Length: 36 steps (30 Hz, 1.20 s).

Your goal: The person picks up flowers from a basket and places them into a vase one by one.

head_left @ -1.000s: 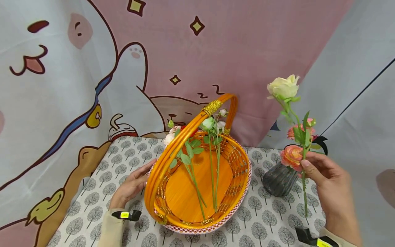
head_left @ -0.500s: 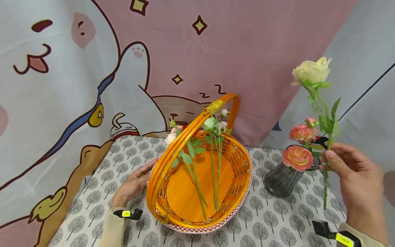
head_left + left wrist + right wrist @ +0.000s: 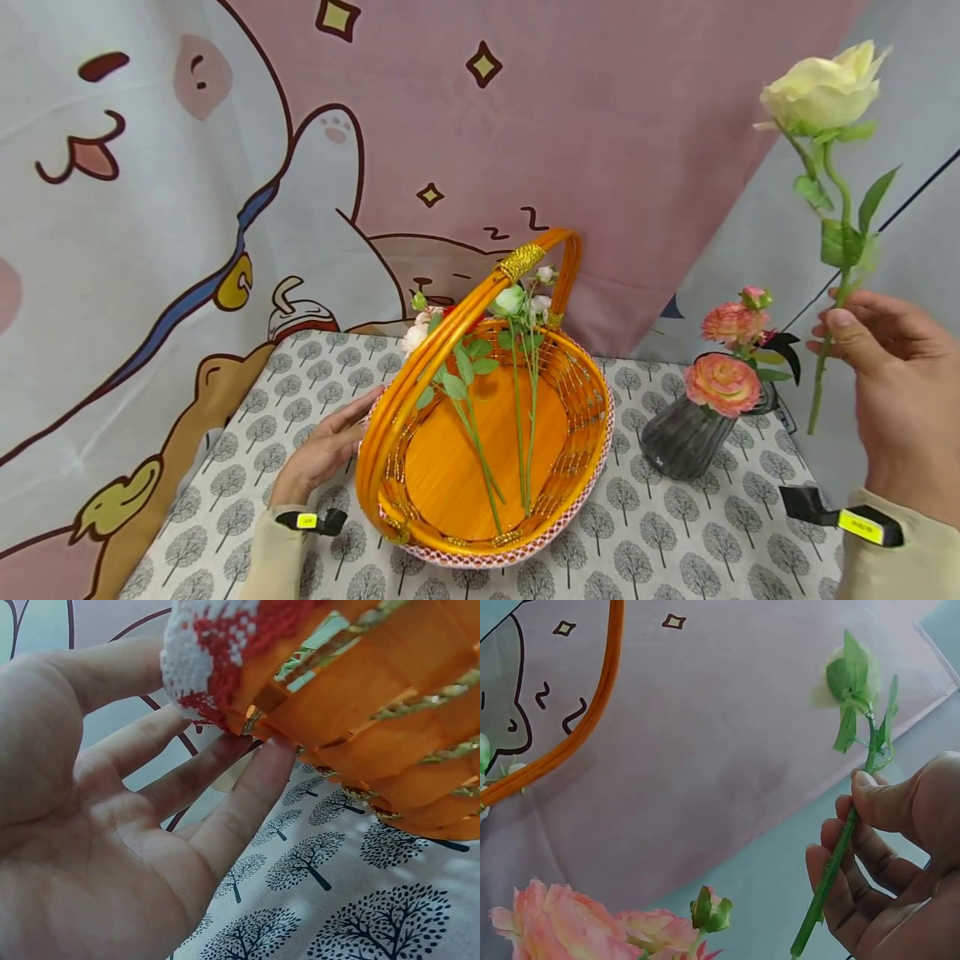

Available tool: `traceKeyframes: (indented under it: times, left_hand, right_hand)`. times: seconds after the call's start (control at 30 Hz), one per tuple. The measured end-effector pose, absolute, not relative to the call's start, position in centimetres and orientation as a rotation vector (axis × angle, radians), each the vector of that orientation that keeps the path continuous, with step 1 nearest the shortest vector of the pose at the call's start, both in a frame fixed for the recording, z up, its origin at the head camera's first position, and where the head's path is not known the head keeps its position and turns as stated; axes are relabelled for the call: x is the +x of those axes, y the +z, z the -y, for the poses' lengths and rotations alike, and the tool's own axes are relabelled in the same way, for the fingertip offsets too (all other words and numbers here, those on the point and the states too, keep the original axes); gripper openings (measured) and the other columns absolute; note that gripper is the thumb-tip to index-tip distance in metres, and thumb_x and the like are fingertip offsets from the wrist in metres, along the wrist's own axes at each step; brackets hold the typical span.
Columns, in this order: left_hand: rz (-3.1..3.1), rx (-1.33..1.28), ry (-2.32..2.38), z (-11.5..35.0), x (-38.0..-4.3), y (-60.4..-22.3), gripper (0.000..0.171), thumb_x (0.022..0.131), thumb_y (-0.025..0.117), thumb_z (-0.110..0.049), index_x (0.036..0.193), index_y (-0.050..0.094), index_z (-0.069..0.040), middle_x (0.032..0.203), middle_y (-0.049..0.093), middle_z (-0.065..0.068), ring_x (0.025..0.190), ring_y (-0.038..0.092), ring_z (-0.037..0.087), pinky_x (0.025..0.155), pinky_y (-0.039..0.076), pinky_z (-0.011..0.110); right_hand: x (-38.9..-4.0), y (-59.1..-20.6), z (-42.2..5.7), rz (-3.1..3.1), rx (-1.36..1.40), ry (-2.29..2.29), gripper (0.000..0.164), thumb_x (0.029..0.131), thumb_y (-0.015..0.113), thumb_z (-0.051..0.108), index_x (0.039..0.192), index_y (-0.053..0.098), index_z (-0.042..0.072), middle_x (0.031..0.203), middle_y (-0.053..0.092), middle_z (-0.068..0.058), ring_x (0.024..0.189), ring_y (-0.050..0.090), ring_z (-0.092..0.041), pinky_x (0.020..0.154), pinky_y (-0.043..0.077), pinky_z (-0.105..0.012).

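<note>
While the rose (image 3: 843, 242) is up in the air, touching neither basket nor vase, the work is judged only part done. The right hand (image 3: 896, 367) is clamped on its stem, thumb against fingertips; bloom and leaves stand above the grip, and the bare end hangs free below it. The left hand (image 3: 318, 458) has its fingers apart and nearly straight, touching the left outer side of the basket (image 3: 438, 458), lower than the rose and well apart from it.

Inside the basket, a leafy stem (image 3: 453, 386) and a green flower (image 3: 510, 300) lie with their lower ends toward the near rim. Whether these count as placed or as waiting cannot be told.

Right of the basket, on the cloth (image 3: 622, 500), stands the vase (image 3: 682, 442). Coral flowers (image 3: 723, 383) appear set in it, though they partly hide its mouth; that portion is judged done. Outstanding, by judgement: a place for the rose, which is above and to the right of the vase. Behind all hangs the printed backdrop (image 3: 645, 167).
</note>
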<state>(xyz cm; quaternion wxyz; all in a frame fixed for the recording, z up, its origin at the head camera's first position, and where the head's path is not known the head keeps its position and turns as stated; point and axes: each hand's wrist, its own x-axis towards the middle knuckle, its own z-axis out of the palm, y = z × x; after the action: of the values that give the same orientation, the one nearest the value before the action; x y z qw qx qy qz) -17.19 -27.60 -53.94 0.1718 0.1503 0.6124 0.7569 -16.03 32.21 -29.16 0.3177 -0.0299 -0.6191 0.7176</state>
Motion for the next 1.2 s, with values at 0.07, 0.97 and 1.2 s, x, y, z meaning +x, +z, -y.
traceKeyframes:
  times: [0.07, 0.97, 1.2]
  left_hand:
    - [-1.735, 0.435, 2.151, 27.7, -17.2, -54.1, 0.063, 0.107, 0.046, -0.004, 0.165, 0.020, -0.010, 0.173, 0.014, 0.010, 0.141, 0.048, 0.001, 0.114, 0.045, 0.021]
    - [-1.750, 0.418, 2.147, 27.5, -17.1, -54.0, 0.064, 0.107, 0.047, -0.005, 0.164, 0.019, -0.008, 0.172, 0.020, 0.004, 0.140, 0.050, 0.002, 0.114, 0.044, 0.020]
    - [-1.763, 0.426, 2.150, 27.5, -17.1, -54.0, 0.062, 0.107, 0.048, -0.006, 0.164, 0.023, -0.011, 0.173, 0.018, 0.007, 0.141, 0.049, 0.002, 0.114, 0.043, 0.019]
  right_hand:
    - [-16.5, -28.9, -32.1, 1.650, -0.066, 1.875, 0.031, 0.091, 0.071, 0.000, 0.121, 0.070, -0.008, 0.098, 0.073, -0.005, 0.078, 0.067, -0.013, 0.067, 0.057, -0.011]
    - [-19.0, -32.3, -32.4, 1.679, 0.192, 2.050, 0.024, 0.091, 0.070, -0.004, 0.115, 0.067, -0.009, 0.102, 0.074, -0.005, 0.080, 0.074, -0.012, 0.072, 0.062, -0.017]
    - [-18.4, -33.2, -33.4, 2.125, -0.013, 1.811, 0.021, 0.097, 0.070, 0.019, 0.116, 0.070, 0.009, 0.091, 0.074, 0.015, 0.075, 0.072, -0.001, 0.072, 0.055, -0.007]
